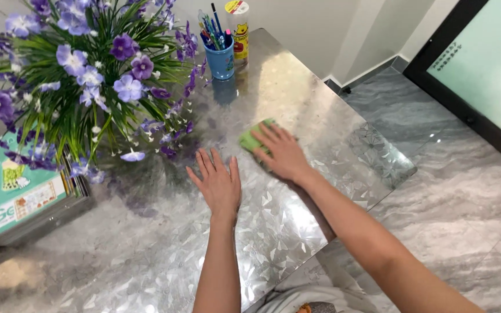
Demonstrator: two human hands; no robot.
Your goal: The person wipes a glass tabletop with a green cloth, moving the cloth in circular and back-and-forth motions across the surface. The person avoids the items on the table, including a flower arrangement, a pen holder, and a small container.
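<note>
A green cloth point(251, 138) lies on the shiny patterned tabletop point(297, 98). My right hand point(282, 153) presses flat on top of it, fingers spread, covering most of the cloth. My left hand point(218, 182) rests palm down on the bare tabletop just to the left, fingers apart, holding nothing. The two hands are a small gap apart.
A big bunch of purple flowers point(94, 75) with green leaves fills the table's far left. A blue cup of pens point(221, 57) and a yellow tube point(239, 29) stand at the back. Colourful books point(13, 191) sit at left. Grey marble floor point(465, 191) lies right.
</note>
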